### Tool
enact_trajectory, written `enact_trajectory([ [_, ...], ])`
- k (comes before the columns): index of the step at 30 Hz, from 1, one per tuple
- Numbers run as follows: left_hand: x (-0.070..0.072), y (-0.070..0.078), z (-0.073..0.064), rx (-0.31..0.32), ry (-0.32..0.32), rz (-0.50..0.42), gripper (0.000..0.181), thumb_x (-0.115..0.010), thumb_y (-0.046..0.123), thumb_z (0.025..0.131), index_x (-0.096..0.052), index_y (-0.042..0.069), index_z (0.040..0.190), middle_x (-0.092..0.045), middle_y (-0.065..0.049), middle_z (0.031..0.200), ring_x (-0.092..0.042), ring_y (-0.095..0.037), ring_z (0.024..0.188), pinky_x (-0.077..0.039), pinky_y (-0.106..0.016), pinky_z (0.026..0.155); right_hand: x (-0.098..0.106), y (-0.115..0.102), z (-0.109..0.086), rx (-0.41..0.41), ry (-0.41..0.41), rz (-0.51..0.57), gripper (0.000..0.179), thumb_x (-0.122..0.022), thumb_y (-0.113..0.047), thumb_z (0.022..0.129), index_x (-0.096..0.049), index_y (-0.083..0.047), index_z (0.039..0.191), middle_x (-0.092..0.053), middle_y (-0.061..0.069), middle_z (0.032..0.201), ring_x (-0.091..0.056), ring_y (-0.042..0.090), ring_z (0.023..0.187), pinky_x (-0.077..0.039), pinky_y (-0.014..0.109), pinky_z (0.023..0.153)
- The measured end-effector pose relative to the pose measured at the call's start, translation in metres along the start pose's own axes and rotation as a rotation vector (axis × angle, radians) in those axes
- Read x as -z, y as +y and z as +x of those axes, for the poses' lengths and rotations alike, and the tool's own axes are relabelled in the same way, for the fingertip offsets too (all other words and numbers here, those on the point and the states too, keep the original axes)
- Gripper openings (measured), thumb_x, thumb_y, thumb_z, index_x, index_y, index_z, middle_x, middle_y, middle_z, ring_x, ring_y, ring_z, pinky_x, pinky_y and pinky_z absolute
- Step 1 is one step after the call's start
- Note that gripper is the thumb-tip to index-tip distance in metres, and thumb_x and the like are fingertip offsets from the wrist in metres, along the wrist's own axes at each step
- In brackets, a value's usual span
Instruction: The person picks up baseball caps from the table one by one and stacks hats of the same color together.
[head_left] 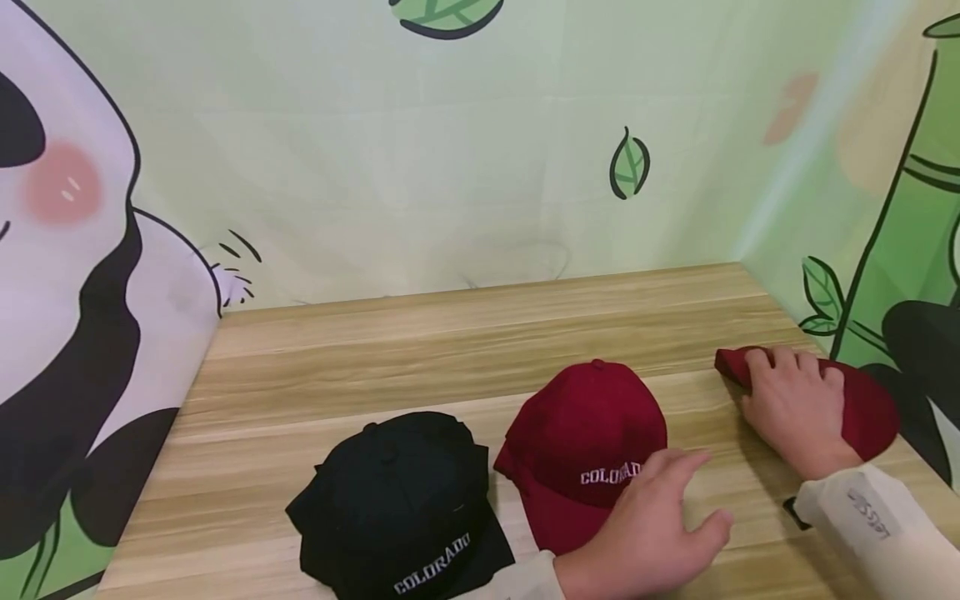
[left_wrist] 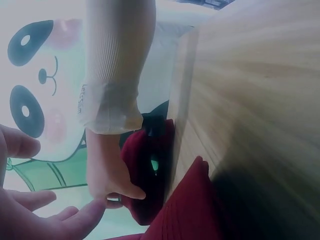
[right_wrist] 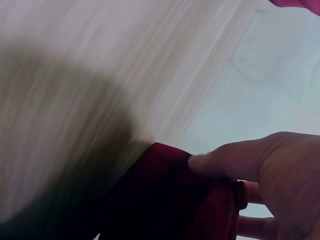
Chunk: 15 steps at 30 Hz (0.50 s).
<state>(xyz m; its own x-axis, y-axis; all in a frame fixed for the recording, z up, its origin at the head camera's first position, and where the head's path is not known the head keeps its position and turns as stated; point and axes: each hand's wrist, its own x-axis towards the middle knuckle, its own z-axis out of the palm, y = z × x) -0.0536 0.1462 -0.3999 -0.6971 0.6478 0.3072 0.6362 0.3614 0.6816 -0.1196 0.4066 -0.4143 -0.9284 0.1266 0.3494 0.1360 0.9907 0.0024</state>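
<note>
A dark red baseball cap (head_left: pixel 588 425) with white COLORADO lettering sits on the wooden table, its brim toward me. My left hand (head_left: pixel 648 525) hovers over the right side of that cap, fingers spread and holding nothing, hiding the end of the lettering. Farther right, my right hand (head_left: pixel 798 408) grips a second red cap (head_left: pixel 873 412) from above. In the right wrist view, the thumb lies on one side of this cap (right_wrist: pixel 170 195) and fingers show on the other. A black COLORADO cap (head_left: pixel 397 483) sits left of the first red cap.
The wooden table (head_left: pixel 450 350) meets a light green backdrop (head_left: pixel 337 150) at its far edge, printed with a panda and leaves. A small black item (head_left: pixel 797 512) shows beside the right sleeve, near the table's right edge.
</note>
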Motion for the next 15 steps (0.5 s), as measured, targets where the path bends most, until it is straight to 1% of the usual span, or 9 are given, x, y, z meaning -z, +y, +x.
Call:
enact_trajectory([
  [3,-0.001,0.001,0.003,0.006,-0.012,0.004,0.052,-0.057,0.038,0.094,-0.047,0.020,0.141,-0.052,0.003,0.135,-0.051,-0.005,0.123,-0.044,-0.020,0.097,0.000,0.003,0.000,-0.006,0.010,0.001,0.031,-0.061,-0.009,0.079,-0.053,0.002,0.107,-0.053,0.033,0.105,-0.045,0.055,0.099,-0.033,0.066,0.074],
  [5,-0.001,0.001,0.004,0.011,-0.020,0.005,0.052,-0.057,0.039,0.094,-0.047,0.020,0.141,-0.052,0.004,0.135,-0.051,-0.004,0.123,-0.044,-0.020,0.097,0.002,0.004,0.001,-0.008,0.020,0.010,0.029,-0.057,-0.007,0.080,-0.053,0.003,0.106,-0.054,0.033,0.103,-0.047,0.055,0.097,-0.033,0.065,0.073],
  [10,-0.001,0.002,0.007,0.025,-0.035,-0.008,0.053,-0.056,0.039,0.094,-0.047,0.020,0.141,-0.051,0.004,0.134,-0.050,-0.004,0.123,-0.043,-0.019,0.098,0.010,0.007,0.003,-0.016,0.042,0.038,0.033,-0.056,-0.008,0.079,-0.057,0.005,0.110,-0.056,0.033,0.104,-0.050,0.053,0.093,-0.034,0.066,0.074],
  [13,-0.001,0.002,0.008,0.029,-0.033,-0.018,0.052,-0.056,0.039,0.094,-0.047,0.020,0.141,-0.051,0.004,0.134,-0.050,-0.003,0.122,-0.043,-0.019,0.097,0.016,0.011,0.004,-0.009,0.064,0.042,0.029,-0.054,-0.006,0.080,-0.060,0.008,0.105,-0.058,0.033,0.099,-0.053,0.052,0.086,-0.037,0.066,0.070],
  [15,-0.001,0.001,0.008,0.025,-0.026,-0.020,0.052,-0.057,0.039,0.094,-0.047,0.019,0.141,-0.051,0.004,0.134,-0.051,-0.003,0.122,-0.043,-0.018,0.097,0.019,0.014,0.006,-0.008,0.058,0.039,0.024,-0.052,-0.004,0.080,-0.062,0.008,0.099,-0.059,0.032,0.093,-0.054,0.052,0.081,-0.039,0.065,0.066],
])
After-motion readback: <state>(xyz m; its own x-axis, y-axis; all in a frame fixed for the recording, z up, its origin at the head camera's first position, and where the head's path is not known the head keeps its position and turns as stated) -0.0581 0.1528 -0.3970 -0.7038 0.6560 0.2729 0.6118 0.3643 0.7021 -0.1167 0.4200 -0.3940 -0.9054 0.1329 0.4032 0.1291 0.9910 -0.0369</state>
